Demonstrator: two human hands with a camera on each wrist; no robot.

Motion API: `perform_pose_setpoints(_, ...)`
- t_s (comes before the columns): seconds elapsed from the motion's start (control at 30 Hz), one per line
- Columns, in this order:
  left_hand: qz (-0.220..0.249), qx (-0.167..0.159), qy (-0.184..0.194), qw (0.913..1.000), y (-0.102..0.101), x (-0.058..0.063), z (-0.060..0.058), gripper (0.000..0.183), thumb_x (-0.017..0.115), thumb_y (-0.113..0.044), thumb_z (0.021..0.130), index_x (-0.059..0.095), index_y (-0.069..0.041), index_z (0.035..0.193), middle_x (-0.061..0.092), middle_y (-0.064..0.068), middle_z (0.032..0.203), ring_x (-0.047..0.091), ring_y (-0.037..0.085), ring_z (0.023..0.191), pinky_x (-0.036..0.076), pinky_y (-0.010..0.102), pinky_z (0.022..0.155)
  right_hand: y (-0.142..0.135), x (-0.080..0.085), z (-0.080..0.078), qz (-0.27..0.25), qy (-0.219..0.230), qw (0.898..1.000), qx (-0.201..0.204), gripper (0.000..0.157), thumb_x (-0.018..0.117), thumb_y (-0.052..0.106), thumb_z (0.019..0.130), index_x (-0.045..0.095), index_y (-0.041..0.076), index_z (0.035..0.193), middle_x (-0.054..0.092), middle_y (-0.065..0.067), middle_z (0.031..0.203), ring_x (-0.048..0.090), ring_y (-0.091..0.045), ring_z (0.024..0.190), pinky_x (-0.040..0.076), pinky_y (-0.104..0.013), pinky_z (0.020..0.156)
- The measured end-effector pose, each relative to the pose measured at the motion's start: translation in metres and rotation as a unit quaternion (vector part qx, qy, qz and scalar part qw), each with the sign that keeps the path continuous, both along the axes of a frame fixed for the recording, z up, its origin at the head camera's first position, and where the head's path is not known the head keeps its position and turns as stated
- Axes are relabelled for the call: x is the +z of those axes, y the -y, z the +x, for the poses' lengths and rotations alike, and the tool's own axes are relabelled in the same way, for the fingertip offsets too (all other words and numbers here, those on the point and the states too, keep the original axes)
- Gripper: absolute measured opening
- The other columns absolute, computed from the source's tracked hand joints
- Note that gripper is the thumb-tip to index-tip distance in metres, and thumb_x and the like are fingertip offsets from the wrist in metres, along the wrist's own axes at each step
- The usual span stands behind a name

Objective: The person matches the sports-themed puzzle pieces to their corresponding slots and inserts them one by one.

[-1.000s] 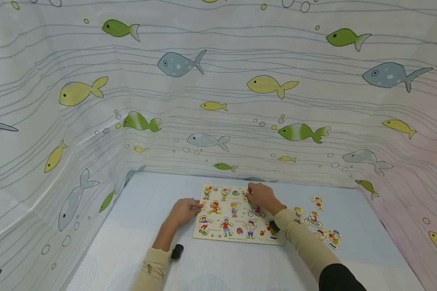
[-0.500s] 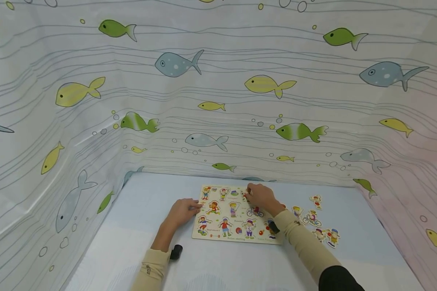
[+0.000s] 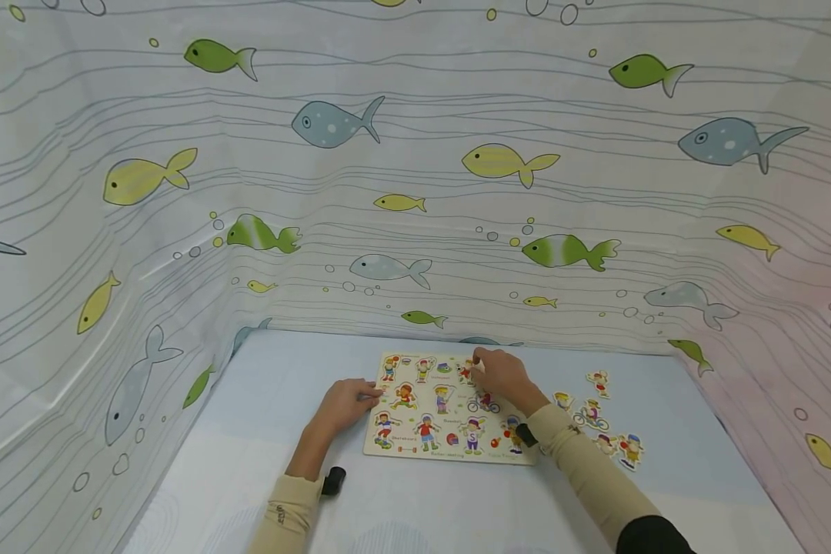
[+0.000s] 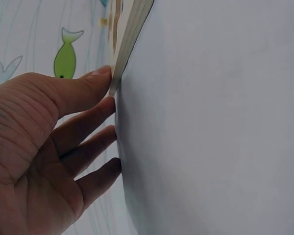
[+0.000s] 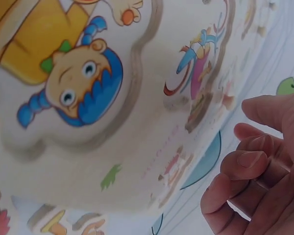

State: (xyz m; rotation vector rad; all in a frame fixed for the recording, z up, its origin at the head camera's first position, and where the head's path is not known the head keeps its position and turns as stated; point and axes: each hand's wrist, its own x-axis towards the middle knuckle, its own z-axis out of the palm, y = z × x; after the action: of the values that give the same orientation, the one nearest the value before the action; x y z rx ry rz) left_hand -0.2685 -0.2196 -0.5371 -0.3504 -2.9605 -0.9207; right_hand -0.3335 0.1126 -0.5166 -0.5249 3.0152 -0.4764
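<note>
A wooden picture puzzle board (image 3: 422, 419) with several printed sports children lies on the table. My left hand (image 3: 349, 404) is at its left edge. In the left wrist view the thumb (image 4: 95, 83) touches the board's edge (image 4: 130, 41), with the other fingers fairly straight against the table surface. My right hand (image 3: 502, 377) is over the board's top right corner, beside a football player figure (image 3: 466, 372). The right wrist view shows the fingers (image 5: 250, 161) loosely curled, with nothing visible between them. A blue-haired girl figure (image 5: 88, 90) is near that camera.
Several loose puzzle pieces lie right of the board, including a cyclist piece (image 3: 591, 414) and a blue-capped child piece (image 3: 630, 451). The pale table (image 3: 277, 354) is enclosed by a fish-patterned backdrop (image 3: 305, 208).
My right hand has shifted slightly right from the football player figure, showing more of it. My left hand keeps its place at the board's edge. The head view has shifted slightly.
</note>
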Motion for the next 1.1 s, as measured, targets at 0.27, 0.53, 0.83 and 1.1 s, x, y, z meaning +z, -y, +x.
perform_pose_setpoints(0.27,0.000,0.011,0.011,0.9999,-0.001,0.000,-0.001,0.019,0.074,-0.016,0.088,0.077,-0.014,0.107,0.068,0.005,0.122,0.056,0.032,0.124,0.039,0.052,0.108,-0.007,0.007,0.009,0.012,-0.024,1.000,0.007,0.022,0.063,0.030,0.097,0.062,0.014,0.112,0.054,0.003,0.068,0.045,-0.014,0.053,0.035,-0.027,0.045)
perform_pose_setpoints(0.53,0.005,0.010,0.012,0.9999,-0.002,0.001,0.000,0.019,0.075,-0.015,0.088,0.077,-0.012,0.106,0.068,0.008,0.122,0.056,0.034,0.124,0.039,0.054,0.108,-0.010,0.014,0.020,-0.008,-0.036,0.999,0.009,0.022,0.066,0.028,0.095,0.064,0.013,0.111,0.054,0.006,0.069,0.047,-0.012,0.057,0.038,-0.026,0.046)
perform_pose_setpoints(0.83,0.007,0.008,0.008,0.9999,-0.003,0.000,0.000,0.020,0.074,-0.015,0.088,0.077,-0.012,0.107,0.068,0.007,0.122,0.057,0.032,0.123,0.040,0.053,0.107,-0.015,0.023,0.032,-0.034,-0.042,0.999,0.003,0.022,0.066,0.029,0.095,0.064,0.014,0.112,0.052,0.006,0.066,0.046,-0.013,0.055,0.036,-0.027,0.045)
perform_pose_setpoints(1.1,0.001,0.009,0.002,1.0000,-0.002,0.002,0.000,0.019,0.075,-0.015,0.087,0.077,-0.011,0.106,0.069,0.007,0.121,0.057,0.032,0.122,0.040,0.052,0.107,-0.025,0.032,0.041,-0.048,-0.051,0.997,-0.012,0.022,0.064,0.028,0.096,0.065,0.014,0.113,0.052,0.005,0.064,0.044,-0.013,0.051,0.033,-0.027,0.043)
